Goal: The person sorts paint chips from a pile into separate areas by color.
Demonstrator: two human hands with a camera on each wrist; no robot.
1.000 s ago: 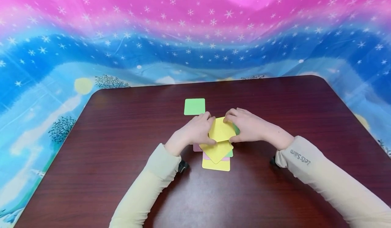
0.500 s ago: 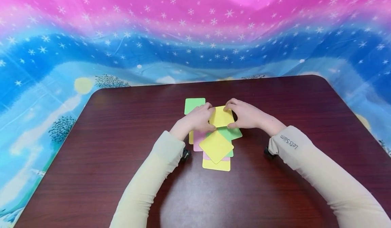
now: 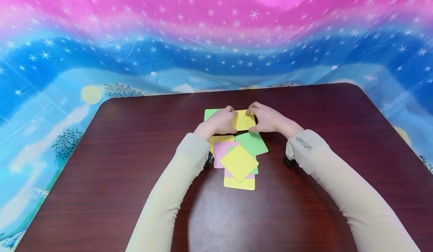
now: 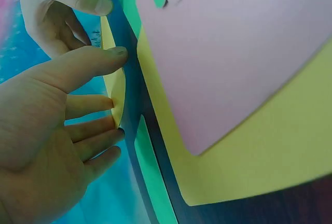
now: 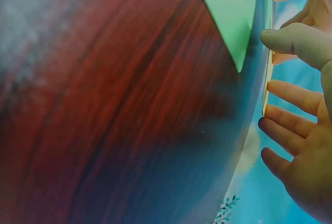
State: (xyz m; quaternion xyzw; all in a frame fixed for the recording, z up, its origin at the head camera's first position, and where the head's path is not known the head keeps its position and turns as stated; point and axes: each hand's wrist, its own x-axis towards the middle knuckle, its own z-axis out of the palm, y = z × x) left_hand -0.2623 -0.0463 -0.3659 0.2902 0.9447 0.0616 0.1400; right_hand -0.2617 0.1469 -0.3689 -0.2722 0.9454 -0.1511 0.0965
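Both hands, left hand [image 3: 219, 122] and right hand [image 3: 267, 117], pinch one square yellow paper card [image 3: 242, 120] above the far green square card [image 3: 210, 113].

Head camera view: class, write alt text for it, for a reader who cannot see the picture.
Two hands, left hand and right hand, hold a yellow card between them above a dark wooden table. Nearer the person lies a loose pile of cards, yellow, pink and green; a green card shows behind the left hand.

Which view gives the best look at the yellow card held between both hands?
The head view: the yellow card shows face-on between the left hand and right hand. Both wrist views catch it only edge-on, as a thin strip by the fingers.
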